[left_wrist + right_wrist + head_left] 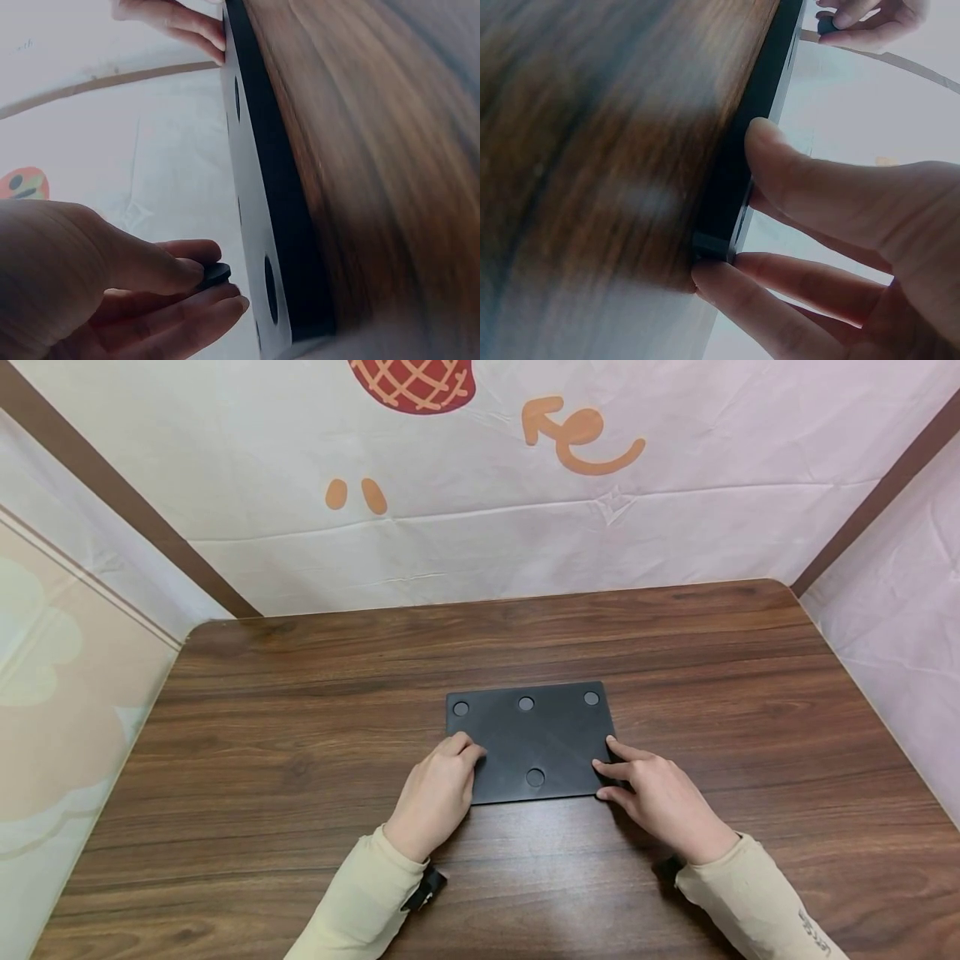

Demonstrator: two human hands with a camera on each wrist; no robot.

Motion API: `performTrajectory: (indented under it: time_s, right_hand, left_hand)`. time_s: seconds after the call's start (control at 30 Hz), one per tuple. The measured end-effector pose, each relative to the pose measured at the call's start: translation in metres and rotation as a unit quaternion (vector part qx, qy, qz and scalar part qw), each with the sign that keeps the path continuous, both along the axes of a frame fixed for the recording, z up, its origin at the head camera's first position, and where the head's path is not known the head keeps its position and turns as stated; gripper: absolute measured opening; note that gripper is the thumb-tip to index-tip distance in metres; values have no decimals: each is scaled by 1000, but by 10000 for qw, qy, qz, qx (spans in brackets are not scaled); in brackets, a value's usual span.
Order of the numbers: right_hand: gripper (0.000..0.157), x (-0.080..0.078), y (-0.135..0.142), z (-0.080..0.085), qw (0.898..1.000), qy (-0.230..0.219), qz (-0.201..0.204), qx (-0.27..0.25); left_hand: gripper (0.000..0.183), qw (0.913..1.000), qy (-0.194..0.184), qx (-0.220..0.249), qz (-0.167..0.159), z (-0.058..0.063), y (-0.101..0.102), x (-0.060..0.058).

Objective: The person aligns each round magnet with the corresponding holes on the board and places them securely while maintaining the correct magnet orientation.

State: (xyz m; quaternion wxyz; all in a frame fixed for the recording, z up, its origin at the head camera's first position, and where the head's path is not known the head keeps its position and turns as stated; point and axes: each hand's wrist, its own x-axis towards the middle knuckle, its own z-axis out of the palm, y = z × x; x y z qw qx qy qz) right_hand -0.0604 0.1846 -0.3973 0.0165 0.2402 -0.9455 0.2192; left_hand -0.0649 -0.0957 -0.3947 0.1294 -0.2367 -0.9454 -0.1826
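A flat black rectangular board [540, 739] with several round recesses lies on the wooden table. My left hand [435, 789] is over the board's near left corner. In the left wrist view, its thumb and fingers pinch a small dark disc [216, 274], held just off the board's face near a recess [271, 289]. At the right end of the board, my right hand [660, 793] grips the near corner. The right wrist view has the thumb [769, 150] pressed on the board's front edge [731, 165] and a finger at its end.
The brown wood-grain table [300, 710] reaches well past the board on every side. A white printed cloth [487, 552] hangs along the back edge, with more cloth at the left and right sides. Dark straps [425, 889] show at the sleeve cuffs.
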Motion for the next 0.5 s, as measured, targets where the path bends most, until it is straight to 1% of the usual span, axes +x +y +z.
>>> performTrajectory:
  time_s: [0.3, 0.5]
  right_hand:
    - [36, 0, 0, 0, 10000, -21, -5, -9]
    - [36, 0, 0, -1, 10000, 3, -4, -14]
  left_hand:
    - [19, 9997, -92, 60, -195, -2, 8, 3]
    - [23, 9995, 9, -29, -325, -3, 15, 4]
